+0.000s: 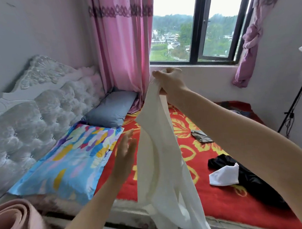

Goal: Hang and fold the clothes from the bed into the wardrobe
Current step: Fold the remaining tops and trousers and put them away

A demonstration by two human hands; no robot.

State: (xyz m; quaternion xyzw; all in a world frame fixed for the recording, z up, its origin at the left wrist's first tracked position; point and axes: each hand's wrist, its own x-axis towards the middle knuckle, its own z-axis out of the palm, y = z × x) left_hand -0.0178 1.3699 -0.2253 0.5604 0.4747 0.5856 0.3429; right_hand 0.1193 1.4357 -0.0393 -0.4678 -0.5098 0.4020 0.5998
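A white garment [160, 160] hangs in the air over the near edge of the bed [224, 204], which has a red and yellow flowered cover. My right hand [171, 82] grips its top, bunched in the fist, raised in front of the window sill. My left hand [125, 155] is held flat with straight fingers just left of the hanging cloth, holding nothing. On the bed lie a black garment [249, 177] with a white piece [224, 174] on it, and a small grey garment [201, 136]. The wardrobe is out of view.
A colourful pillow [69, 163] and a grey-blue pillow [110, 108] lie by the tufted headboard [39, 115]. A rolled pink mat [16, 225] is at the lower left. A black stand [296, 104] rises at the right by the wall. Pink curtains [122, 44] frame the window.
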